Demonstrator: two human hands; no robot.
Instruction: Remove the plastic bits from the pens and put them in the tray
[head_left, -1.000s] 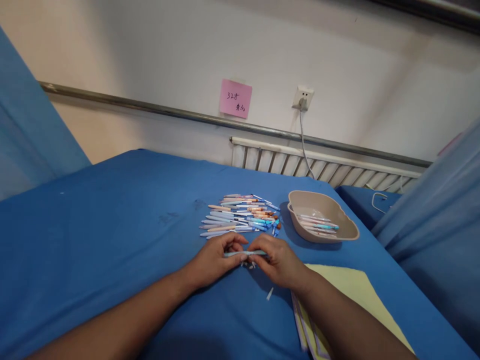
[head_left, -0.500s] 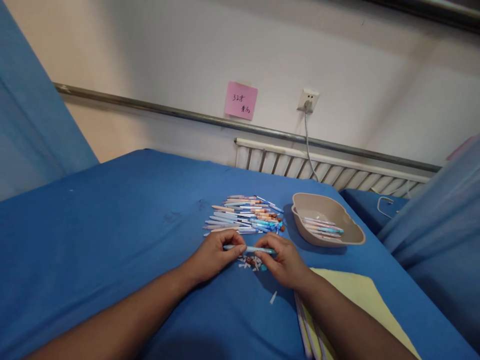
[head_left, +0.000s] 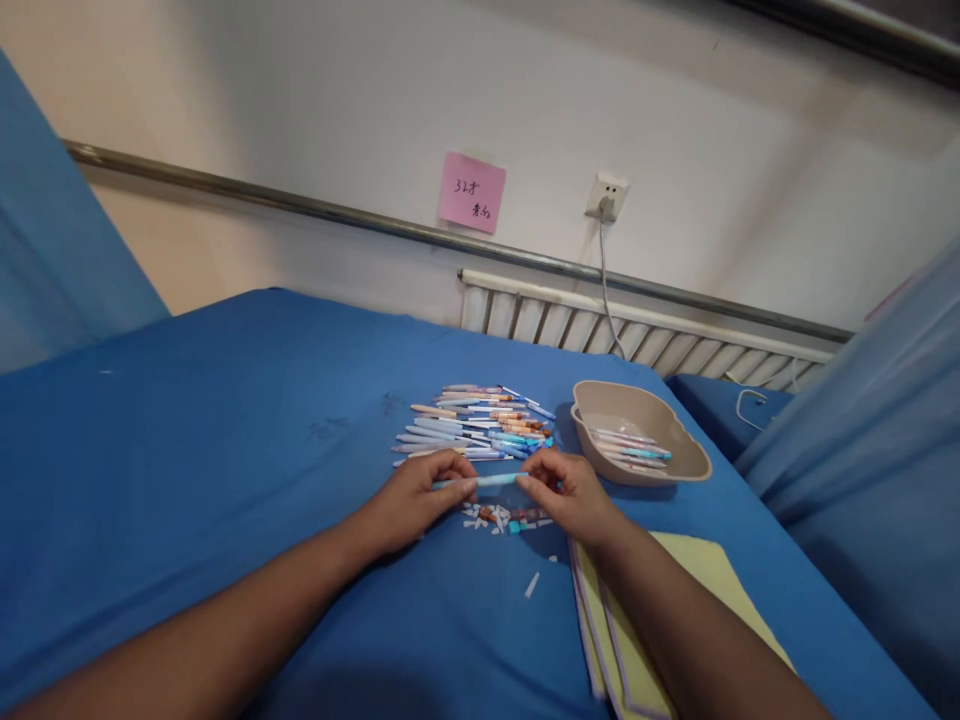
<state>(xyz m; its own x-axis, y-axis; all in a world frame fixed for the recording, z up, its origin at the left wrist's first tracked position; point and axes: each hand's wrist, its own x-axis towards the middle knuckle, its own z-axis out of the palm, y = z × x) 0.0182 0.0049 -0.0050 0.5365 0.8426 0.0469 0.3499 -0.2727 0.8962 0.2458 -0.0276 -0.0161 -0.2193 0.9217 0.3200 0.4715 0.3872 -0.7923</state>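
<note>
Since it's a slim pen (head_left: 499, 480), I'd guess light, stiff, bit slick; grip it near both ends. It's left of the tan basin (head_left: 690, 460), fingers of the left hand (head_left: 427, 492) and right hand (head_left: 564, 490) pinched around it. Too small to tell if it's capped, tbh.

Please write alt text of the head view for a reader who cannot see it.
The left hand and right hand hold a pale blue pen over a blue sheet. Small parts lie near the hands, many pens beyond; a tan bowl with more pens stands to the right.
</note>
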